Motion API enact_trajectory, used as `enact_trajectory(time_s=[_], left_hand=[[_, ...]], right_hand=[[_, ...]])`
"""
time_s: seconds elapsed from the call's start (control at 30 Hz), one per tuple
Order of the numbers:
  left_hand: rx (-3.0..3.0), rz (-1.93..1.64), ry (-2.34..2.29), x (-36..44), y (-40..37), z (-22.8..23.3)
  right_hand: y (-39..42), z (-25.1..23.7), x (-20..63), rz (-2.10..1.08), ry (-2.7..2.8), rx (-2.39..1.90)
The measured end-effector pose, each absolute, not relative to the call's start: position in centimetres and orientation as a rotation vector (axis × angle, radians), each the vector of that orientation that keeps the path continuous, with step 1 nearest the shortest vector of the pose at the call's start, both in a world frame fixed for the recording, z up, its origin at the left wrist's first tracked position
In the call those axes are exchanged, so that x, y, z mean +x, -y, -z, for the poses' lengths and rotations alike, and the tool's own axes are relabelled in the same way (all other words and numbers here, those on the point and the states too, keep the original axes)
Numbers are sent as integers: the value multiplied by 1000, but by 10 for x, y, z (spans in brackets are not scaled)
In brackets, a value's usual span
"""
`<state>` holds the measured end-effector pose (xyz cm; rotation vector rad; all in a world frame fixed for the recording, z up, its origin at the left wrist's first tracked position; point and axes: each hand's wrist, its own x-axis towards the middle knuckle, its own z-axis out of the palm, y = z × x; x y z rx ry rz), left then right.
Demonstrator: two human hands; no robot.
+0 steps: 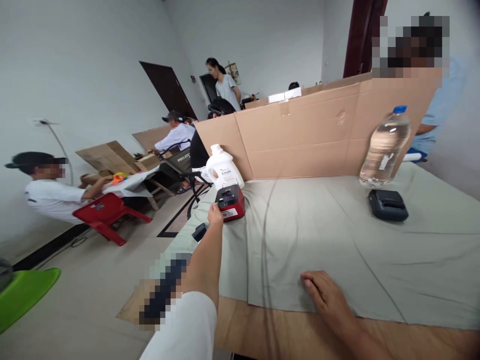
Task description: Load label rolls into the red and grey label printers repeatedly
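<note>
Wooden table [262,335] under grey-green cloth [337,240]

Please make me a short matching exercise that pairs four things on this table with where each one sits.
Things:
1. red device
2. water bottle
3. black device
4. white jug

Places:
A. on the cloth just in front of the bottle
B. standing at the far right against the cardboard wall
C. at the table's far left corner, behind the red device
D. at the left hand's fingertips

Pairs: 1-D, 2-B, 3-A, 4-C
</note>
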<state>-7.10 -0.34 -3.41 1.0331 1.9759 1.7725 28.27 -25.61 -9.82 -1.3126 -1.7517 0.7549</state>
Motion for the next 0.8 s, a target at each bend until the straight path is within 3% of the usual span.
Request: enact_trajectory(time_s=[0.2,0.43,0.7,0.8], left_hand=[[1098,-1793,-2143,-13,40,28],[1540,-1590,-1741,101,127,88],[1461,-1519,-1682,91,149,105],[1492,-1483,-1634,93,147,101]], right_hand=[[255,96,281,-714,1782,-1336],[255,87,283,-748,1782,-1393],[284,96,290,-852,1875,-1286],[243,86,333,-632,1813,-1448]])
